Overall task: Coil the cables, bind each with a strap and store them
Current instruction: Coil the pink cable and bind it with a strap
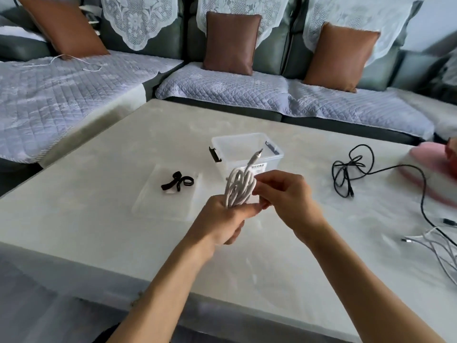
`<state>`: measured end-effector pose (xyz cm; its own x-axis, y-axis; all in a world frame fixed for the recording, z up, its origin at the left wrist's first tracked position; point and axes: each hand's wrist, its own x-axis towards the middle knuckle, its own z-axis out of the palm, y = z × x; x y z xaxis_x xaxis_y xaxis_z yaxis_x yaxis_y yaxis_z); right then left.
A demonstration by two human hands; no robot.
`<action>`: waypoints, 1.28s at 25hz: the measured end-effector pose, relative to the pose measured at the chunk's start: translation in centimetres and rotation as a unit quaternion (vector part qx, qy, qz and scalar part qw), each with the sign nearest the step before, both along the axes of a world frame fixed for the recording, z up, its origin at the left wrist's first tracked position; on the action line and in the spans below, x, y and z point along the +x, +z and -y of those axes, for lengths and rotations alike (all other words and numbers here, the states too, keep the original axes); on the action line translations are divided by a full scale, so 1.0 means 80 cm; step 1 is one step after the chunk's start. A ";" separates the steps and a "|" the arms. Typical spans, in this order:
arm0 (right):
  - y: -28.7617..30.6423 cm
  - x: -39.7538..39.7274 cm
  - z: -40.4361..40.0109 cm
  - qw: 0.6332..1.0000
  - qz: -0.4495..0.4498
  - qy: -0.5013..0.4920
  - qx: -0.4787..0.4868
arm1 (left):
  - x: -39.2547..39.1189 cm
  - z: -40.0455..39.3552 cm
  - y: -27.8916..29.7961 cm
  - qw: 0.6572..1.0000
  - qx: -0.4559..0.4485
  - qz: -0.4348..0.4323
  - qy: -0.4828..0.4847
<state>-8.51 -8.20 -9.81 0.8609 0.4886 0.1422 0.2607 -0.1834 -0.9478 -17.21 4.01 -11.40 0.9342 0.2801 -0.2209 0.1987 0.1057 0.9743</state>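
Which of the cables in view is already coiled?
The white cable, held in a bundle by both hands. The black cable lies in a loose tangle on the table's right, and the pale cable at the right edge is spread out.

No text can be read anywhere. The only printed thing is a small white label on the front wall of the clear plastic box, just beyond the hands and partly hidden behind the coiled white cable. It carries a row of dark marks, too small and blurred to make out.
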 end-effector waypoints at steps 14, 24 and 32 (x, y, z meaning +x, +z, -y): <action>-0.055 0.030 0.163 0.995 -0.061 -0.075 0.023 | 0.083 0.172 -0.027 0.994 0.109 0.022 0.018; -0.055 0.032 0.202 0.987 -0.103 -0.025 -0.118 | 0.100 0.166 -0.053 0.950 0.308 -0.039 -0.044; -0.053 0.004 0.195 0.994 -0.013 -0.071 -0.082 | 0.110 0.151 -0.042 0.885 0.450 -0.113 -0.040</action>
